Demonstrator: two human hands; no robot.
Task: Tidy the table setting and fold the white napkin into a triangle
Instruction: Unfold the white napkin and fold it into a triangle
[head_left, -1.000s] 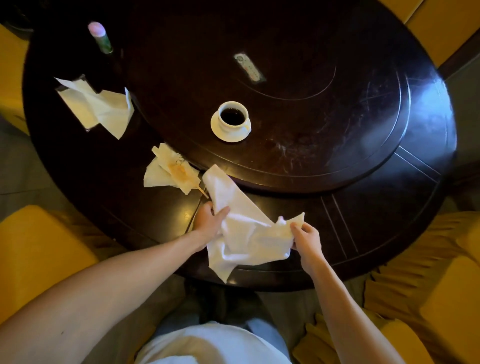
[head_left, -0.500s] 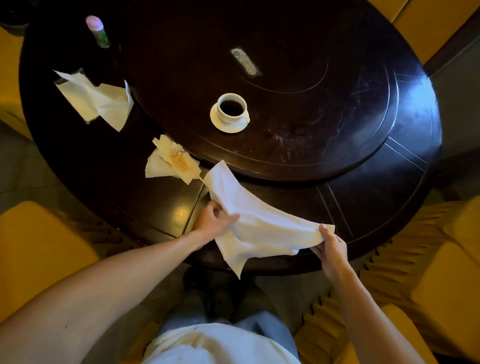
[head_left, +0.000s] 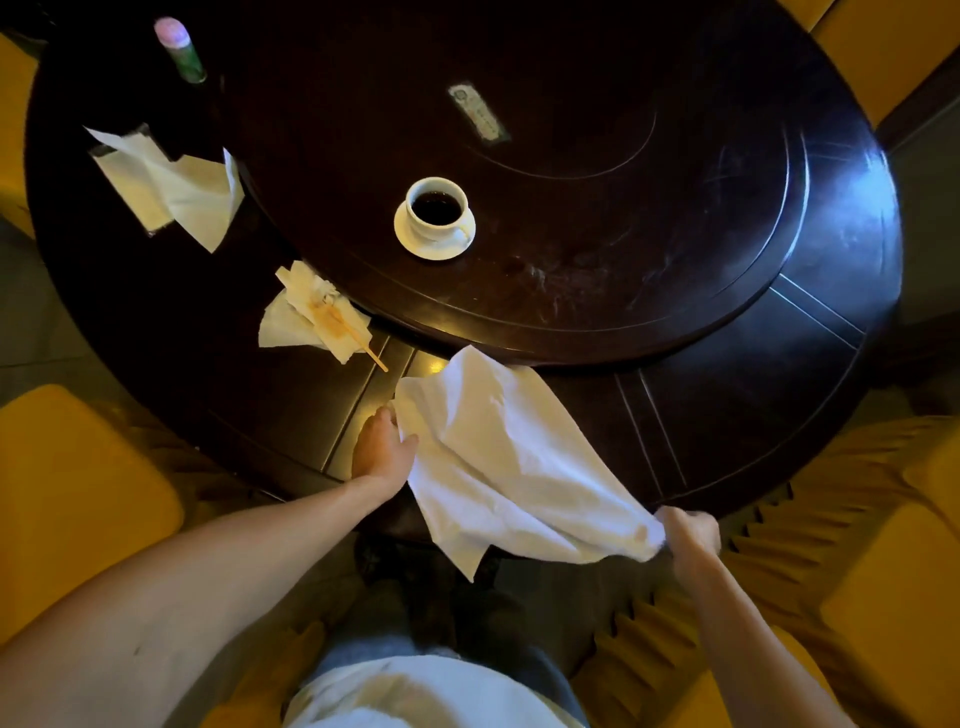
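The white napkin (head_left: 498, 457) lies stretched across the near edge of the dark round table (head_left: 779, 374), its far corner touching the raised turntable. My left hand (head_left: 383, 448) pinches the napkin's left edge on the tabletop. My right hand (head_left: 688, 535) grips its right corner just past the table's rim, pulling the cloth taut. One lower corner hangs off the table toward my lap.
A crumpled, stained tissue with a wooden stick (head_left: 317, 317) lies left of the napkin. Farther left is another white napkin (head_left: 176, 187) and a green bottle (head_left: 179, 49). A cup of dark liquid on a saucer (head_left: 435, 217) stands on the turntable. Yellow chairs (head_left: 78, 493) surround the table.
My right hand has pulled the napkin's corner outward to the right and off the table edge, spreading the crumpled cloth flatter. My left hand stays at the left edge.
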